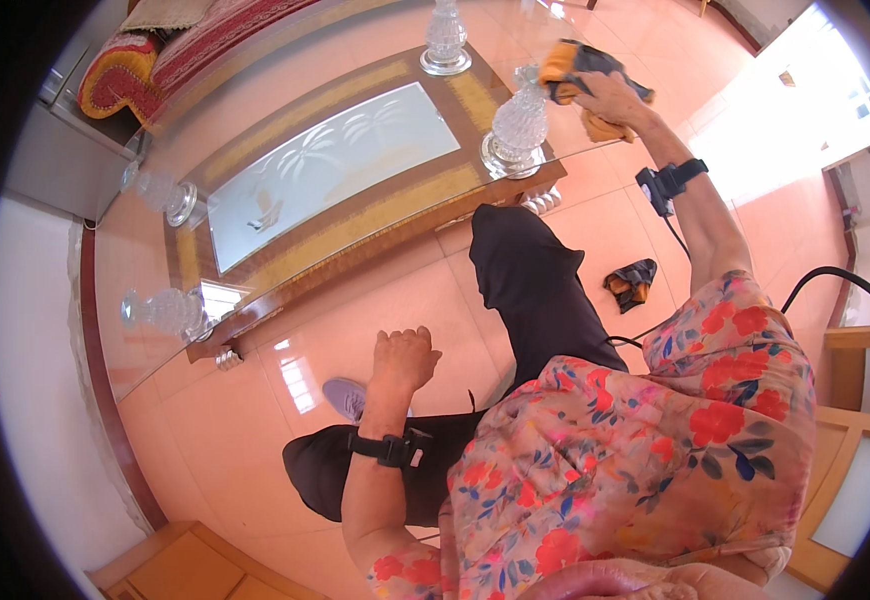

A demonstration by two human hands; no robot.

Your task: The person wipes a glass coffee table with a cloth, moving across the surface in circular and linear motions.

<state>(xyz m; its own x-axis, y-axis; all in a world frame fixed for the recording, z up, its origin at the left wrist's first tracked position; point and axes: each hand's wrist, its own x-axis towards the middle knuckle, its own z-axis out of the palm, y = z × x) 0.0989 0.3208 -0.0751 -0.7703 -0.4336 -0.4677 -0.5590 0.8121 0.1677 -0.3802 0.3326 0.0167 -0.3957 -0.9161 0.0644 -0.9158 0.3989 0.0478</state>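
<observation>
My right hand (615,99) is stretched out over the right end of a glass tabletop (345,56), gripping an orange and dark grey cloth (566,64). The cloth is bunched under the fingers, and part of it hangs down in a loose fold. Just left of it a cut-glass table leg (519,120) shows through the clear top. My left hand (406,358) is held above the floor in front of my lap, fingers curled into a loose fist. Nothing shows in it.
Beneath the glass lies a wooden base (307,244) with a pale palm-patterned panel (337,172). A second orange and grey cloth (631,285) lies crumpled on the tiled floor (420,292). A red and yellow sofa arm (119,82) stands beyond the table; wooden furniture (187,566) sits lower left.
</observation>
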